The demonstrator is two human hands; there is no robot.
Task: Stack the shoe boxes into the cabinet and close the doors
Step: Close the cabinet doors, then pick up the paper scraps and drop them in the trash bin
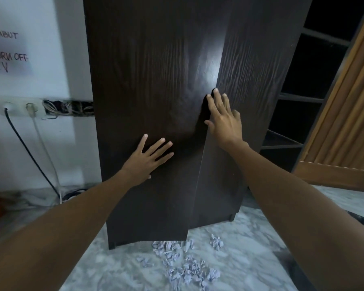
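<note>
A tall dark brown cabinet fills the middle of the head view. Its left door (pixel 143 80) lies flat against the front. My left hand (pixel 148 157) presses on that door with straight, spread fingers. The right door (pixel 250 80) stands slightly ajar, its inner edge angled out toward me. My right hand (pixel 224 118) lies flat on that door near its inner edge, fingers straight. No shoe boxes show; the doors hide the cabinet's inside.
Dark open shelves (pixel 303 97) stand to the cabinet's right, beside a brown wooden door (pixel 345 127). Several crumpled bits of paper (pixel 183 263) litter the marble floor in front. A wall socket strip (pixel 19 106) with cables sits at left.
</note>
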